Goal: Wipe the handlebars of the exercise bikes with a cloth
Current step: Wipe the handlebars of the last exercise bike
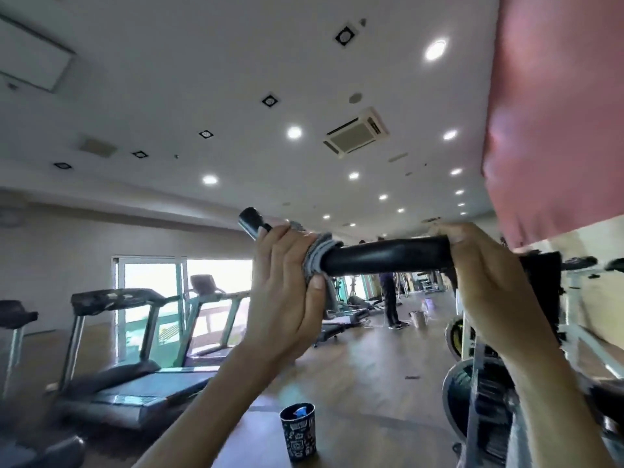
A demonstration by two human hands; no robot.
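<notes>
A black padded handlebar [385, 256] of an exercise bike runs across the middle of the view, its free end [251, 221] pointing up and left. A grey cloth [319, 253] is wrapped round the bar, and my left hand [283, 292] grips the bar through it, thumb underneath. My right hand [486, 278] grips the bare bar further right, near the bike's stem. The bike's frame and flywheel [479, 393] show below my right forearm.
Treadmills [111, 332] stand in a row on the left by bright windows. A dark patterned cup [299, 430] stands low in the middle. A person [390, 298] stands far back on the wooden floor. More bikes [580, 292] are on the right, and pink fabric [557, 113] hangs at top right.
</notes>
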